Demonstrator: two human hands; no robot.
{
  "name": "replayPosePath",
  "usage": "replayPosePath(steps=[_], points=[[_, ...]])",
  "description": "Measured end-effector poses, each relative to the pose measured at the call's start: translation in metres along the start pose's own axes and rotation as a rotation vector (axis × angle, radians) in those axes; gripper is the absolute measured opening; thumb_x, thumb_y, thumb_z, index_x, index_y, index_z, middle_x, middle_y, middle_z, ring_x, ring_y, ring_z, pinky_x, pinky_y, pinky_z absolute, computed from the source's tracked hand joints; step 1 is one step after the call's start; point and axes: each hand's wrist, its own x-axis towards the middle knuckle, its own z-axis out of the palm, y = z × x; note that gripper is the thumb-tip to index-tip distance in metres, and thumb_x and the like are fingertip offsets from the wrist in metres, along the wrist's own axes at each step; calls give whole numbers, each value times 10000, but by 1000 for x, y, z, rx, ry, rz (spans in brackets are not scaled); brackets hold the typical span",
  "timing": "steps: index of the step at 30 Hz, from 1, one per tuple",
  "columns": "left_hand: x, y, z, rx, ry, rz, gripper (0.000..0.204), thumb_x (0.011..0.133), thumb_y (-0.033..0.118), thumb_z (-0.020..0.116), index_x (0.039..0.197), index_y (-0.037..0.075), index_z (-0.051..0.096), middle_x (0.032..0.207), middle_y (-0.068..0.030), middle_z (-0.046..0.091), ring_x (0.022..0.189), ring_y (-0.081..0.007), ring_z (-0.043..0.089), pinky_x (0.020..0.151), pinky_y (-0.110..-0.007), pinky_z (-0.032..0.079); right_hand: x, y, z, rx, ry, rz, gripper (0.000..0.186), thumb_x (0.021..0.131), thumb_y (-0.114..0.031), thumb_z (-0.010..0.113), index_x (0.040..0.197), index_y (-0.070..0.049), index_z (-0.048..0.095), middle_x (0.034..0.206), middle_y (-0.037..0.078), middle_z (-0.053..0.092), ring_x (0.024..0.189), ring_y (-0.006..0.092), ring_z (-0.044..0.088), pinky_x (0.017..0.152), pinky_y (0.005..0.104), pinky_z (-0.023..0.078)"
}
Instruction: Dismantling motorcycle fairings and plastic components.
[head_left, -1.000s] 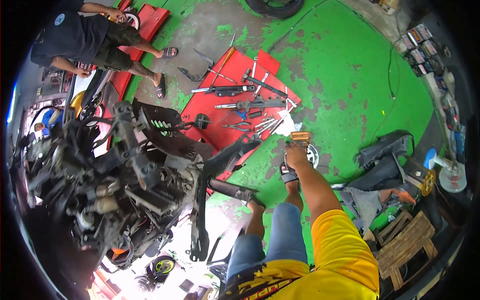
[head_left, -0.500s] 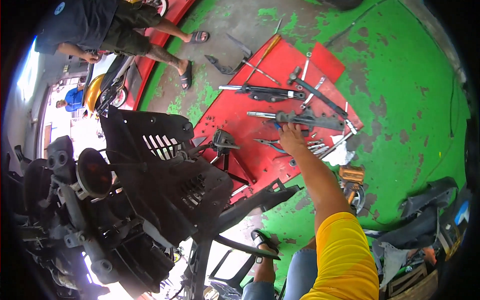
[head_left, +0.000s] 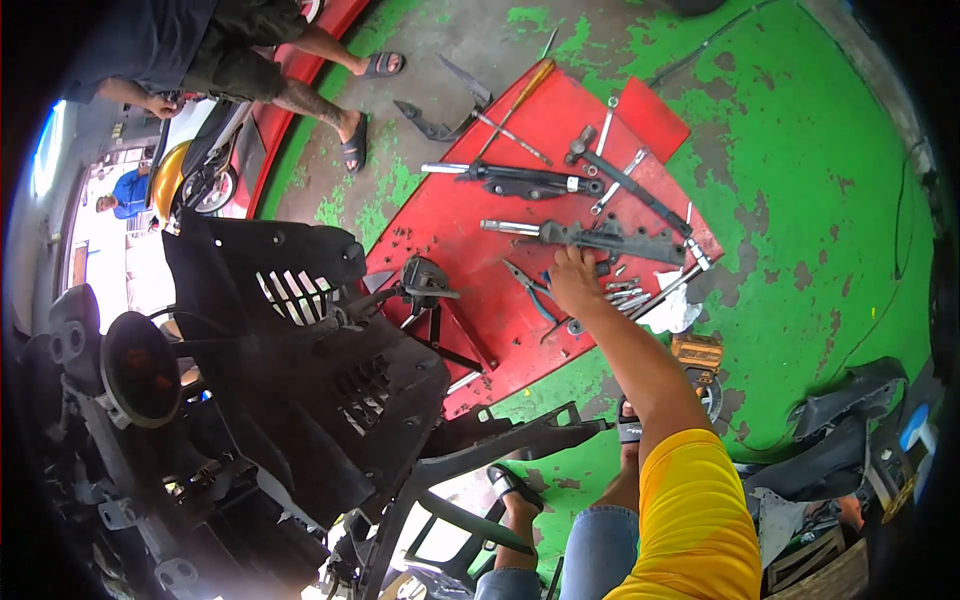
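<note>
Flat red sheet (head_left: 470, 215) bears tapered metal pliers (head_left: 526, 283) beside the right hand (head_left: 575, 280).

A small blue piece (head_left: 547, 276) is showing only partly on the red sheet (head_left: 450, 217), its shape being covered. Blue-handled pliers (head_left: 529, 288) are lying near it, opening toward the upper left; just beyond, a grey fork leg (head_left: 612, 240) is lying, silver tube pointing left.
</note>
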Motion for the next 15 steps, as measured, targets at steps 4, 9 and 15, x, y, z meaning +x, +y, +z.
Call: replayPosePath(steps=[4, 9, 15], points=[[-16, 10, 22, -35, -43, 30, 513, 930, 659, 500, 924, 166, 644, 837, -26, 635, 726, -250, 615, 650, -401, 516, -25, 0, -13, 197, 91, 27, 305, 739, -310, 782, 967, -113, 731, 1114, 75, 573, 1131, 296, 461, 897, 485, 358], [-32, 24, 0, -82, -63, 74, 523, 910, 648, 531, 994, 149, 663, 928, -44, 661, 822, -275, 637, 756, -437, 525, -34, -4, -36, 463, 112, 54, 320, 738, -307, 800, 984, -116, 725, 1077, 102, 583, 1120, 327, 506, 900, 509, 396], [-43, 10, -7, -154, -83, 78, 555, 886, 636, 568, 1079, 129, 686, 1038, -65, 693, 937, -304, 664, 882, -481, 535, -62, -1, -50, 724, 3, -86, 370, 767, -291, 776, 1072, -91, 707, 1022, 160, 604, 1000, 354, 581, 887, 459, 476]])
